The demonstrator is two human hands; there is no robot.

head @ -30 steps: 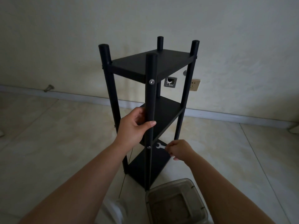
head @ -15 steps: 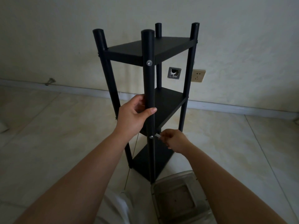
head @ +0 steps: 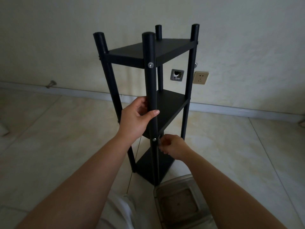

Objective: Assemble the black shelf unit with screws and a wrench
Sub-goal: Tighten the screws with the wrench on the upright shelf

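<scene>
We see the left hand (head: pixel 137 116) wrapped round the nearest post (head: pixel 151 96) of the black shelf unit (head: pixel 153 76), thumb on the near side and fingers curled behind, gripping it a little above the middle shelf's near corner. The forearm reaches in from the lower left. The right hand (head: pixel 171 146) sits lower, just right of the same post, beside the screw (head: pixel 154 139) at the middle shelf. Its fingers are bunched toward the post around something small and dark; we cannot tell whether that is the wrench, nor how the hand is closed on it. The right forearm comes up from the lower right.

We count four upright posts and three shelves: top, middle and bottom. Two silver screw heads face us on the near post, one at the top shelf (head: pixel 150 64) and the one by the right hand. Smaller fastener heads show on the left post, at the top shelf and further down.

The unit stands upright on a pale tiled floor (head: pixel 57 138), near the middle of the view and close to a cream wall (head: pixel 66 38) with a light baseboard (head: pixel 231 109). On the wall behind are one square metal plate with a hole (head: pixel 177 75) and one beige socket (head: pixel 201 77). A clear plastic container (head: pixel 179 202) sits on the floor at the near right, just in front of the bottom shelf. White fabric (head: pixel 118 210) shows at the near edge.
</scene>
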